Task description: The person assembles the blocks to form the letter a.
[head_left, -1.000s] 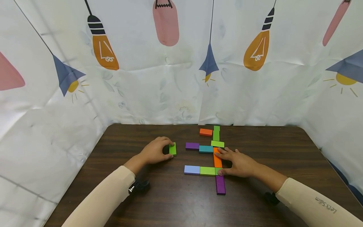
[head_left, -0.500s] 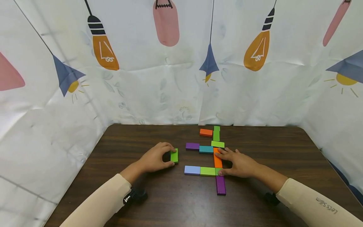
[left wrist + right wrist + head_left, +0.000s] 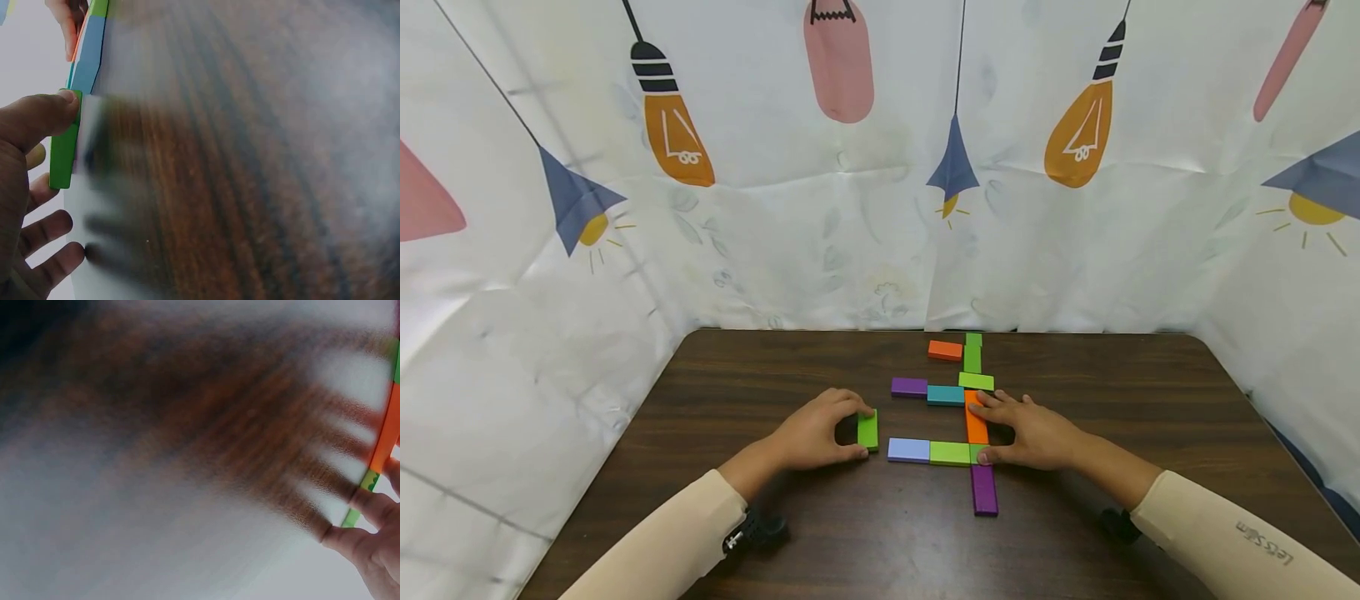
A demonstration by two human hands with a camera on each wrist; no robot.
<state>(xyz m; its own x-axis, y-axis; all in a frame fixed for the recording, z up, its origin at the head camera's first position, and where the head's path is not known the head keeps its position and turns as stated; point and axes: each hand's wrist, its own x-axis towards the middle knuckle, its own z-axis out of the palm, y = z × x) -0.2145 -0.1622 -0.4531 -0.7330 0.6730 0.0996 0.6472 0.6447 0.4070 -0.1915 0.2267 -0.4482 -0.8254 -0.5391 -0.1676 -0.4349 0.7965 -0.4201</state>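
Between thumb and fingers my left hand (image 3: pixel 822 429) pinches a green block (image 3: pixel 868 431) by its two ends, just left of a light blue block (image 3: pixel 909 450). The left wrist view shows the thumb at one end of that green block (image 3: pixel 65 140). My right hand (image 3: pixel 1037 431) lies spread on the right, its fingertips on an orange block (image 3: pixel 974 427) and its thumb at a small green block (image 3: pixel 976 452). A lime block (image 3: pixel 950 453) joins the light blue one to that corner, and a purple block (image 3: pixel 983 490) runs from it toward me.
Farther back, a teal block (image 3: pixel 945 396) and a purple block (image 3: pixel 909 387) branch left. Beyond them are a lime block (image 3: pixel 976 381), an upright green one (image 3: pixel 972 359) and a red-orange block (image 3: pixel 945 350). All lie on a dark wooden table (image 3: pixel 760 358) before a patterned curtain.
My left hand has brought the green block toward me and slightly right, close to the light blue block's left end. The right hand and the other blocks stay put.
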